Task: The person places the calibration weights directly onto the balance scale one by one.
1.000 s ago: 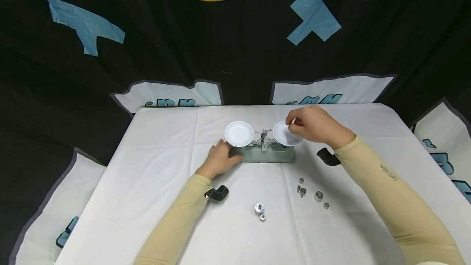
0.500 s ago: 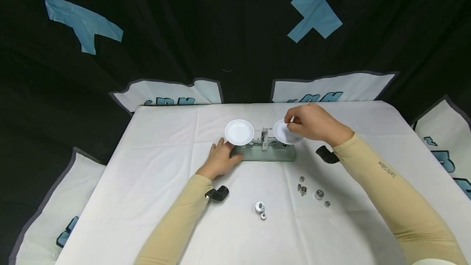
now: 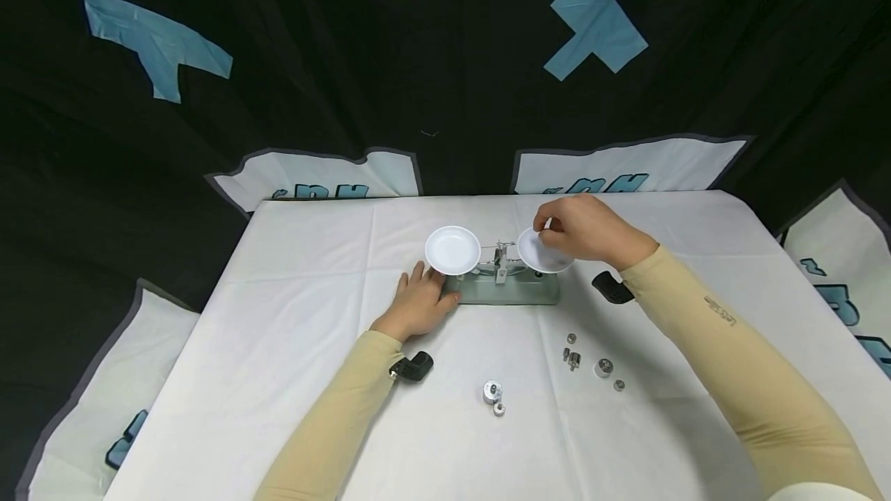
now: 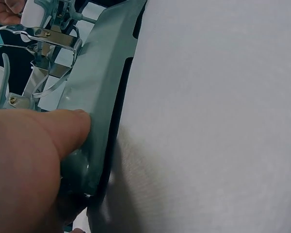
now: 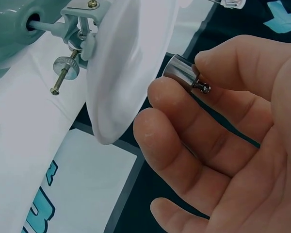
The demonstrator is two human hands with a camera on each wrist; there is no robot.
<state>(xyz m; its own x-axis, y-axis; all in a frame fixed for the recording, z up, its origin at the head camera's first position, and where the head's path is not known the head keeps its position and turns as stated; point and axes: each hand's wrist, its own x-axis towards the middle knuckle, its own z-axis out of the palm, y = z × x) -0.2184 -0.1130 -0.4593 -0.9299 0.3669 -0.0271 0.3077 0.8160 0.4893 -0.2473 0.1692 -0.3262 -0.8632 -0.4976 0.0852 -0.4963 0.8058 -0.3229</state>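
Note:
A green balance scale (image 3: 504, 292) with two white pans stands on the white-covered table. My left hand (image 3: 414, 306) holds the left end of its base, the thumb (image 4: 70, 128) lying on the green front in the left wrist view. Over the right pan (image 3: 536, 255) is my right hand (image 3: 588, 230). Between thumb and fingers it pinches a small shiny metal weight (image 5: 180, 72) with a knob, seen in the right wrist view close beside the pan (image 5: 128, 73). The left pan (image 3: 452, 251) holds nothing.
Several small metal weights lie loose right of centre, among them a larger one (image 3: 604, 367). Nearer the front, a bigger weight (image 3: 492, 391) sits against a smaller one (image 3: 499, 409). A black curtain (image 3: 445, 83) hangs behind the table.
My right hand has shifted slightly left over the right pan, still pinching the weight. The left hand and the scale have hardly moved.

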